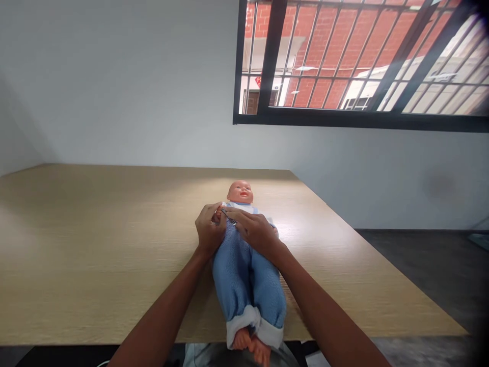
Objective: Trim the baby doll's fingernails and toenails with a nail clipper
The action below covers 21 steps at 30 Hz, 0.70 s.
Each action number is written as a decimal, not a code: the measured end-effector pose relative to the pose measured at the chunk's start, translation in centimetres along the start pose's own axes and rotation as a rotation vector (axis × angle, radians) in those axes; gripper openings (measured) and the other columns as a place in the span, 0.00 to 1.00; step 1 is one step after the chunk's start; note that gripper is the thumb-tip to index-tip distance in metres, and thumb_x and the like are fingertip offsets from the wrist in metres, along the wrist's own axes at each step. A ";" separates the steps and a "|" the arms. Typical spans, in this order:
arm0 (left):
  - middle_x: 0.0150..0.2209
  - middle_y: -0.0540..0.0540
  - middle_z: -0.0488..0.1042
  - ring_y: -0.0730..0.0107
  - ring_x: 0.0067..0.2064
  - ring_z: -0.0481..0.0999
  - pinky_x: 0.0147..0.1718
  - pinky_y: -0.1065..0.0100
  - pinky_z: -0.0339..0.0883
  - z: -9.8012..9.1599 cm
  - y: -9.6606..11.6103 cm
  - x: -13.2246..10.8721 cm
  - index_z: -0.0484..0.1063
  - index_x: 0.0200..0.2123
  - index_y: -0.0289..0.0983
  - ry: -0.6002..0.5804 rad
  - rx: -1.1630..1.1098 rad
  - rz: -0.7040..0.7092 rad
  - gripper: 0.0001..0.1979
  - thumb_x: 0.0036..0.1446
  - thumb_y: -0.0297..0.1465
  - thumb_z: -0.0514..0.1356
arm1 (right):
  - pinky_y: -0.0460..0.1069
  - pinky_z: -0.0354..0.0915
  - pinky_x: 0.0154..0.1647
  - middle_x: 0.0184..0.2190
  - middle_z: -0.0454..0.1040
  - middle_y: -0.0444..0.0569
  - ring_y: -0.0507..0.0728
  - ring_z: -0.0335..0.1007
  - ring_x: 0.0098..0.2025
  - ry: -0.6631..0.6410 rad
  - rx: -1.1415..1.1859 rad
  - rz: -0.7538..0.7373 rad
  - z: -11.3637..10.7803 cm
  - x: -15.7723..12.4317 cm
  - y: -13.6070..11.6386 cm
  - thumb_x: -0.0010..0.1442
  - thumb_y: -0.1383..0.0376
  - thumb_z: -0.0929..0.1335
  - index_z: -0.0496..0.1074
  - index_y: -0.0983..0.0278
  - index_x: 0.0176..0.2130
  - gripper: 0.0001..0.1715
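A baby doll (250, 278) in blue knitted trousers with white cuffs lies on its back, its head at the far end and its bare feet over the table's near edge. My left hand (210, 227) is closed round the doll's small hand (218, 214), at the left of its chest. In my right hand (252, 227), above the doll's chest, is a small silver nail clipper (228, 216), partly covered by my fingers. Its tip is close to the doll's fingers; whether they touch I cannot tell.
The light wooden table (114, 255) spreads wide to the left, and its right edge slants down beside my right arm. Behind it stands a pale wall (133, 81) with a barred window (344, 61) at upper right. Dark floor (412, 260) shows on the right.
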<state>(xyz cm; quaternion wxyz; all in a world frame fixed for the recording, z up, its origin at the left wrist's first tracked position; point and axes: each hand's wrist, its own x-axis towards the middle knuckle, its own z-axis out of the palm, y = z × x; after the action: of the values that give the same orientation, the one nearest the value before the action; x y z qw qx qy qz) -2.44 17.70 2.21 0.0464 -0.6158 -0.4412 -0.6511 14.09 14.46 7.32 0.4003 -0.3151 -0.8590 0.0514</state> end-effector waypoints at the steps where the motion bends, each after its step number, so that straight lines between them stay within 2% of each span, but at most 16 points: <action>1: 0.39 0.42 0.84 0.66 0.35 0.81 0.37 0.66 0.75 0.0 0.0 0.0 0.80 0.44 0.37 0.000 0.001 0.000 0.12 0.61 0.27 0.58 | 0.57 0.79 0.52 0.58 0.80 0.45 0.62 0.80 0.57 -0.003 -0.007 -0.006 0.0 0.0 0.0 0.67 0.76 0.63 0.76 0.53 0.56 0.26; 5: 0.39 0.42 0.84 0.67 0.34 0.80 0.36 0.67 0.74 -0.1 0.0 0.1 0.81 0.44 0.37 -0.003 0.004 0.005 0.11 0.61 0.28 0.59 | 0.54 0.79 0.48 0.59 0.79 0.45 0.61 0.81 0.56 -0.016 -0.014 -0.018 -0.1 0.1 -0.2 0.67 0.76 0.63 0.77 0.53 0.54 0.26; 9: 0.39 0.42 0.84 0.68 0.33 0.79 0.35 0.67 0.74 -0.1 0.0 0.1 0.80 0.43 0.37 -0.006 0.001 0.005 0.11 0.61 0.28 0.59 | 0.55 0.78 0.48 0.58 0.80 0.45 0.61 0.81 0.54 -0.005 0.013 0.015 0.0 0.1 -0.2 0.67 0.74 0.63 0.77 0.53 0.53 0.24; 11: 0.40 0.42 0.84 0.67 0.34 0.80 0.36 0.66 0.75 -0.2 0.1 0.1 0.80 0.43 0.37 -0.009 -0.002 0.002 0.11 0.62 0.28 0.58 | 0.55 0.77 0.46 0.53 0.83 0.47 0.60 0.84 0.47 0.028 0.040 0.061 0.1 0.1 -0.1 0.66 0.72 0.65 0.75 0.54 0.55 0.22; 13: 0.40 0.42 0.84 0.65 0.37 0.82 0.38 0.65 0.75 -0.2 0.1 0.2 0.80 0.43 0.37 -0.013 -0.008 0.002 0.10 0.62 0.29 0.59 | 0.53 0.77 0.42 0.42 0.85 0.46 0.58 0.83 0.36 0.076 0.073 0.123 0.2 0.0 -0.1 0.65 0.70 0.67 0.72 0.56 0.58 0.23; 15: 0.40 0.41 0.84 0.63 0.39 0.82 0.40 0.64 0.76 -0.2 0.2 0.3 0.80 0.42 0.36 -0.014 -0.017 0.002 0.10 0.62 0.30 0.60 | 0.51 0.75 0.38 0.32 0.83 0.43 0.56 0.81 0.30 0.114 0.109 0.176 0.3 0.0 -0.2 0.64 0.70 0.67 0.69 0.57 0.59 0.25; 21: 0.40 0.42 0.83 0.65 0.35 0.81 0.37 0.66 0.75 -0.3 0.2 0.3 0.79 0.43 0.37 -0.016 -0.035 -0.009 0.10 0.61 0.28 0.59 | 0.49 0.73 0.37 0.33 0.81 0.41 0.54 0.78 0.28 0.083 0.177 0.198 0.3 0.0 -0.7 0.62 0.71 0.67 0.67 0.57 0.58 0.26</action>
<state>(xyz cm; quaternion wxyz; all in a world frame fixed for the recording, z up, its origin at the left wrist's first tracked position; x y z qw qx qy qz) -2.60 17.55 2.62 0.0290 -0.6196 -0.4329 -0.6541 13.56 13.96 7.37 0.4547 -0.3638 -0.7984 0.1530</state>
